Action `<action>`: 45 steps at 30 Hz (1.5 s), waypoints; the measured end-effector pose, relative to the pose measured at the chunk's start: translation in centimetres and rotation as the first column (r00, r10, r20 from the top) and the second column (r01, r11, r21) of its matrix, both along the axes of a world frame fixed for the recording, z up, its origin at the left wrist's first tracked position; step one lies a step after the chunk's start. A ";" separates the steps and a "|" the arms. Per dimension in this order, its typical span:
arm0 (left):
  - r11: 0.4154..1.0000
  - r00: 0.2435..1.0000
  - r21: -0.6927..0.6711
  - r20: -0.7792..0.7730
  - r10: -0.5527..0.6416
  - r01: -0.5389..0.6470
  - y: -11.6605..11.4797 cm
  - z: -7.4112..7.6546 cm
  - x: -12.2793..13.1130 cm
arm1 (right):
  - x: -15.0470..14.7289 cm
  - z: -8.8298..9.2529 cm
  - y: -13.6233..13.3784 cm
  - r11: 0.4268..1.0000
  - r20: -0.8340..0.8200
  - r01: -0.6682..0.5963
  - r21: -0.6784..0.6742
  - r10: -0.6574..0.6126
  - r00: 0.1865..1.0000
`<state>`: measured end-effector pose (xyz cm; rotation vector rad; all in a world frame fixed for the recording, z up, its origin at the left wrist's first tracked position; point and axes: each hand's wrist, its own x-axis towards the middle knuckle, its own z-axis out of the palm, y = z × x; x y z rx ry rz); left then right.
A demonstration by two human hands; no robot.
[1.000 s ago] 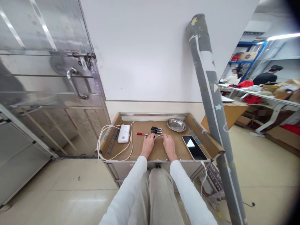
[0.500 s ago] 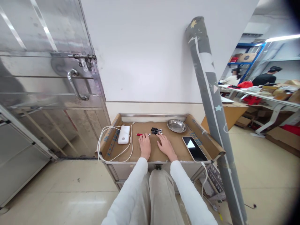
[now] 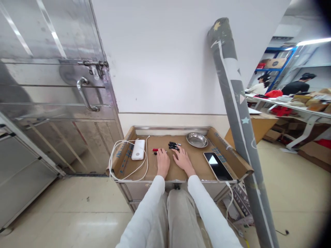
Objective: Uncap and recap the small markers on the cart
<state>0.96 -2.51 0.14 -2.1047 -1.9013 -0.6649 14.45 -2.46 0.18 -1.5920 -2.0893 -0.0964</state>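
Note:
My left hand (image 3: 162, 161) rests low over the cardboard-lined top of the cart, fingers together and pointing down. From under its fingers, on the left side, sticks the end of a red pen (image 3: 155, 150). Just below that shows the dark end of a black pen (image 3: 155, 153); the fingers cover the rest of it. To the right, my right hand (image 3: 183, 160) is spread with the thumb apart, its fingertips at the near edge of a small bunch of black pens (image 3: 172, 146). Their tips are partly silver and too small to make out well.
A white power bank (image 3: 138, 150) with a looped cable lies left. A round metal dish (image 3: 197, 140) stands back right, a phone (image 3: 217, 166) front right. The cardboard lining (image 3: 238, 163) has raised sides. A long grey roll (image 3: 239, 100) leans beside the cart. Two people sit far right.
My left hand has shifted slightly forward and now covers more of the red pen. A black end has appeared beside it. My right hand stays near the black pens. The view has moved slightly.

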 end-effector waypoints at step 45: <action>0.967 0.969 -0.062 0.033 -0.245 0.246 1.7 0.3 1.4 | 0.6 -0.6 0.2 0.998 -0.168 -0.022 0.051 0.030 0.985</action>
